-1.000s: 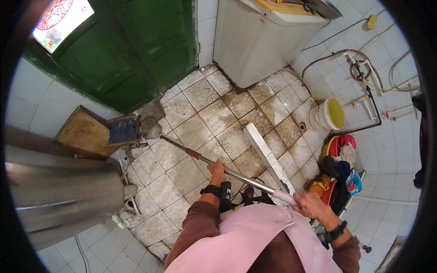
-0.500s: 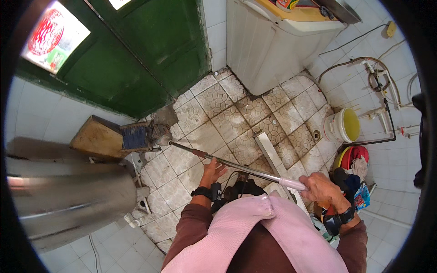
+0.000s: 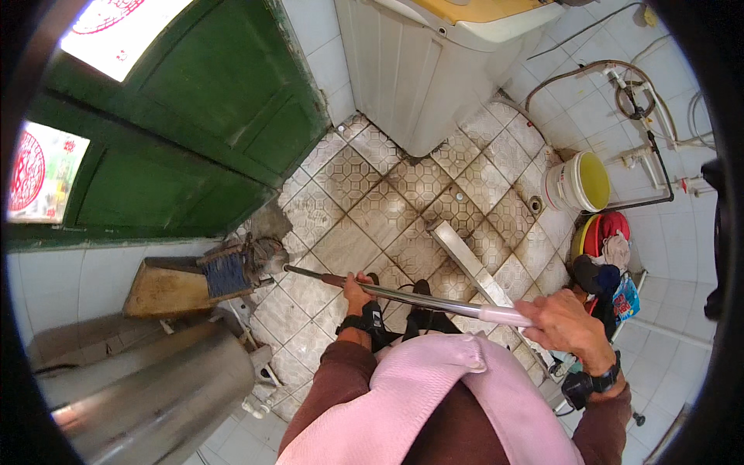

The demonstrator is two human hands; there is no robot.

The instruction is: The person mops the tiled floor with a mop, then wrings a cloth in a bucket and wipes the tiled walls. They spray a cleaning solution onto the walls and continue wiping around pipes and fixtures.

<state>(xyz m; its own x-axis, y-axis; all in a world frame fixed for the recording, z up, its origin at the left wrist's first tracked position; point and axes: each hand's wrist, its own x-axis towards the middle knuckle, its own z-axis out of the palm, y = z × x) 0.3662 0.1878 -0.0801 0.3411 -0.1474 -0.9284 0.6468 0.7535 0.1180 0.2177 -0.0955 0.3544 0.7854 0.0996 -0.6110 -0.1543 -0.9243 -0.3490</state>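
A long, slim metal pole with a polished silver shaft (image 3: 422, 298) slants across a tiled washroom, from a person's right side down to a worn grey, matted head (image 3: 268, 256) at floor level near the door. The person's left hand (image 3: 357, 293) has its fingers curled around the shaft, just beside a brown section (image 3: 333, 280) toward the lower end. The right hand (image 3: 570, 324) holds the upper end, fingers closed around a pale pink grip (image 3: 502, 315). Dark straps circle both wrists, above brown sleeves and a textured pink apron (image 3: 418, 380).

The pole passes over a long white rectangular bar (image 3: 473, 262) lying on patterned, stained off-white floor tiles (image 3: 341, 178). Touching or just beside the matted head, which cannot be told, sits a grimy tan box-shaped object with a dark blue panel (image 3: 167, 291). A large, shiny metal cylinder (image 3: 178, 395) stands nearer the person, at left.

Beyond, a dark green panelled door (image 3: 186, 116) bears white sheets with round red designs. A white washing machine with a yellow top (image 3: 418, 77) stands across the floor. At right are a white bucket with a yellow-green interior (image 3: 575, 184), a red basin (image 3: 612, 223) with cloth heaped against it, and a blue packet (image 3: 626, 297).
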